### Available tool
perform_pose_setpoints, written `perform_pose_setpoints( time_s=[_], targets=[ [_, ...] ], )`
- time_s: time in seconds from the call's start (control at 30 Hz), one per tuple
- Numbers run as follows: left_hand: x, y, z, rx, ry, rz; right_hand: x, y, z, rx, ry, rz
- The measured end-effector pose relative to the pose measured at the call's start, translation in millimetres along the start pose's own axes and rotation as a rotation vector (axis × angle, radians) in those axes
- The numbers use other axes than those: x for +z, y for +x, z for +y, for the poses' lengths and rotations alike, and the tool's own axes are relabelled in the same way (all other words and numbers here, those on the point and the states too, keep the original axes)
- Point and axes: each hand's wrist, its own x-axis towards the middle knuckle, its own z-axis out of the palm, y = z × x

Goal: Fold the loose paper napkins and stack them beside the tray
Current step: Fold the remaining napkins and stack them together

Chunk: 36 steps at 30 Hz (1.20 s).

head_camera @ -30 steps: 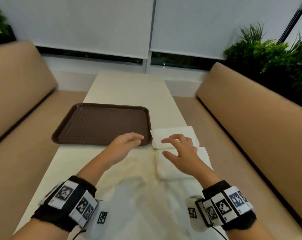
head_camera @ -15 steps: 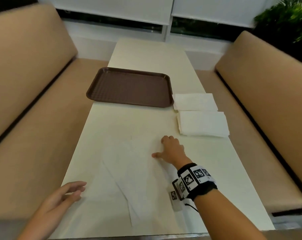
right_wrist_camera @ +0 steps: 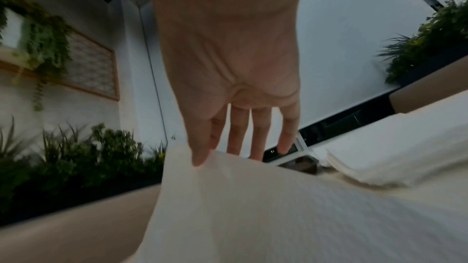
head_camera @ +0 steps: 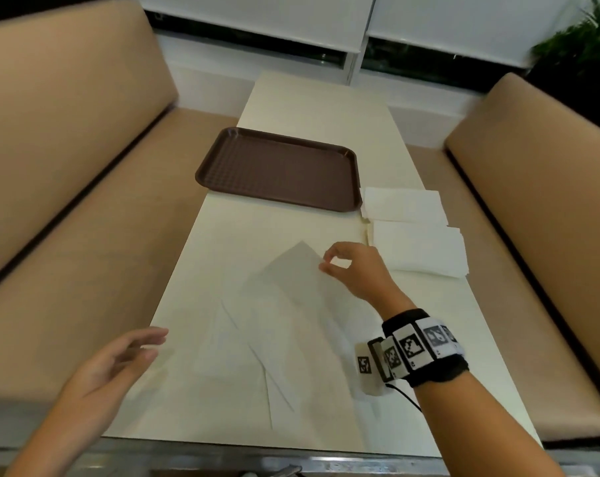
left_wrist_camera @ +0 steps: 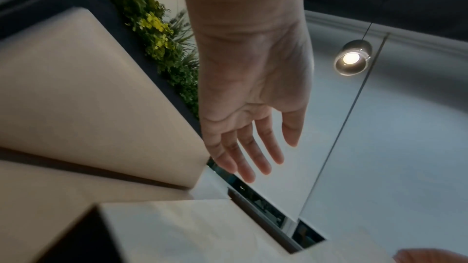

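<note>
A brown tray point(head_camera: 278, 168) sits on the cream table. Right of it lie two piles of folded white napkins point(head_camera: 417, 247), the nearer one also at the right in the right wrist view point(right_wrist_camera: 395, 157). Loose napkins point(head_camera: 257, 346) are spread flat over the near half of the table. My right hand point(head_camera: 326, 263) pinches the far edge of one loose napkin point(head_camera: 291, 270) between thumb and forefinger and lifts it off the table; the same sheet point(right_wrist_camera: 253, 207) fills the low part of the right wrist view. My left hand point(head_camera: 143, 346) hovers with straight fingers over the table's near left edge, holding nothing point(left_wrist_camera: 255, 159).
Tan padded benches point(head_camera: 68, 166) run along both long sides of the table. A window wall with white blinds point(head_camera: 257, 18) closes the far end, with green plants point(head_camera: 581, 60) at the back right. The table's metal-edged near rim point(head_camera: 257, 456) is close to me.
My right hand went from lying flat on the loose napkins to pinching one sheet's far edge and raising it. My left hand moved forward toward the table's left edge.
</note>
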Motion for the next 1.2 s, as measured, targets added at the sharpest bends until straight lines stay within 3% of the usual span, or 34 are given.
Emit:
perform_pose_setpoints(
  time_s=[0.13, 0.2, 0.3, 0.43, 0.6, 0.73, 0.93, 1.03, 1.2],
  targets=[
    [26, 26, 35, 0.078, -0.1, -0.044, -48, -22, -38, -0.171, 0.314, -0.227],
    [42, 46, 51, 0.089, -0.17, -0.069, -75, -32, -56, -0.253, 0.419, -0.255],
    [72, 76, 74, 0.061, -0.341, -0.2, -107, -41, -72, -0.267, 0.679, -0.186],
    [109, 96, 106, 0.112, -0.522, -0.386, -128, -43, -66, -0.189, 0.868, 0.032],
    [127, 104, 131, 0.093, -0.596, -0.317, -133, -51, -42, -0.074, 0.86, 0.268],
    [130, 108, 139, 0.102, -0.581, -0.261, -126, -62, -17, 0.022, 0.765, 0.149],
    [128, 111, 141, 0.175, -0.463, -0.178, -116, -65, 5, 0.008, 0.724, 0.198],
    [124, 111, 143, 0.221, -0.42, -0.215, -113, -61, 6, 0.018, 0.723, 0.266],
    [108, 112, 142, 0.275, -0.305, -0.237, -111, -58, 11, 0.004, 0.707, 0.232]
  ],
)
